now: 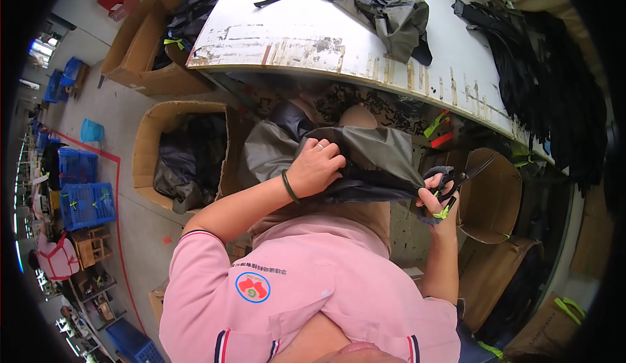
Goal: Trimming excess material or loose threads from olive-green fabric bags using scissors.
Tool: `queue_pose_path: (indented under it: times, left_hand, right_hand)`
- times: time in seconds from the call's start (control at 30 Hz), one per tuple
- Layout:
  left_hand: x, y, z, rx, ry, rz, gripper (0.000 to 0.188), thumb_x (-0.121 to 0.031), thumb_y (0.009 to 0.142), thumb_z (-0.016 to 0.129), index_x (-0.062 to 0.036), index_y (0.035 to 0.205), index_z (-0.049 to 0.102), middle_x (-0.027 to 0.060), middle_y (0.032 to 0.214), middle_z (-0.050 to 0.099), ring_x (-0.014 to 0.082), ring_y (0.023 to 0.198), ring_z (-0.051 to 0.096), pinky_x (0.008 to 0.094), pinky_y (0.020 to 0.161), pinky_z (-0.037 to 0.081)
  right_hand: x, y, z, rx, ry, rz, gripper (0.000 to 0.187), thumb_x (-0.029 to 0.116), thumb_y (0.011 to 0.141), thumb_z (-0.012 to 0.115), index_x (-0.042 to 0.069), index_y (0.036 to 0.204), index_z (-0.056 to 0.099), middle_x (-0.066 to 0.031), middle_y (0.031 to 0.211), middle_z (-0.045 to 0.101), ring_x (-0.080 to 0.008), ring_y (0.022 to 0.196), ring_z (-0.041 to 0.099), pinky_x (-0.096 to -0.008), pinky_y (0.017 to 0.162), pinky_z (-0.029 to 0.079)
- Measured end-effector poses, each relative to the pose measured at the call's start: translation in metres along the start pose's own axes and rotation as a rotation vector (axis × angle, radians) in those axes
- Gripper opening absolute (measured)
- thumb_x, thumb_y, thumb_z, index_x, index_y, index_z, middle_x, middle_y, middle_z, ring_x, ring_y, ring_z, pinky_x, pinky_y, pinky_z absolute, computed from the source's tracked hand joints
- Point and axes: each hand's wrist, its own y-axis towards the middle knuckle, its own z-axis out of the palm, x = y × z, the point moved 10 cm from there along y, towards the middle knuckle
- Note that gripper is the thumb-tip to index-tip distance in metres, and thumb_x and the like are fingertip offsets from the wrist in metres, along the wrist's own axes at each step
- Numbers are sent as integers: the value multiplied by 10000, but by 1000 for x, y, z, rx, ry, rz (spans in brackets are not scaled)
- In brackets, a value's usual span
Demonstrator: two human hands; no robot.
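Note:
A piece of dark grey-green, shiny fabric with black parts (pixel 381 146) lies across my lap. My left hand (pixel 316 167), with a ring and a dark wristband, has its fingers curled on the fabric's near edge, gripping it. Over to the right, my right hand (pixel 435 195) holds black-handled scissors (pixel 464 178), their blades pointing away to the right. The thumb and fingers of that hand also pinch the right end of the fabric. Around the right hand are a dark wrap and a yellow-green strip (pixel 445 209). What lies beneath the left fingers is hidden.
A white worktable (pixel 280 33) with worn edges stands ahead, bearing a crumpled garment (pixel 391 11) and a heap of black strips (pixel 528 76). Cardboard boxes with dark fabric (pixel 147 161) stand left; another carton (pixel 492 200) is right. Black scraps litter the floor underneath.

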Motion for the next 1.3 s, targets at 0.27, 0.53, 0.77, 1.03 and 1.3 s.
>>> queue_pose_path:
  times: [0.27,0.53,0.77,1.03,1.3]
  left_hand:
    - [3,-4,13,31,51,-71,274,-303,726,755,-127,887,621,51,907,576,239,940,538,396,820,369]
    - [26,-13,90,170,209,-91,125,-213,740,648,-107,807,653,56,905,599,228,955,544,393,802,368]
    - [37,-19,95,135,117,-133,105,-197,716,654,-111,775,637,59,854,568,234,888,538,389,766,370]
    - [21,-11,29,26,-281,-87,157,-63,668,642,-107,746,513,29,864,549,245,842,516,358,780,371]
    - [-23,16,-31,-186,-297,88,410,-222,707,777,-125,1064,602,42,1081,563,272,1055,526,406,951,364]
  right_hand:
    - [-46,-1,-43,-103,-404,120,243,51,778,736,49,869,510,-10,737,554,-104,628,562,-257,579,456]
    - [14,-11,51,88,-931,-445,286,76,732,768,39,879,526,-120,788,608,-334,696,561,-407,627,443]
    - [-50,35,110,279,-1284,-618,306,19,672,711,59,867,479,-93,775,610,-303,769,583,-386,680,381]
    - [-50,52,53,186,-593,-83,291,62,738,771,21,872,516,-64,732,611,-175,674,580,-335,629,470]
    - [-15,36,59,227,-293,91,232,58,787,757,48,842,532,-4,733,578,-58,604,518,-208,543,421]
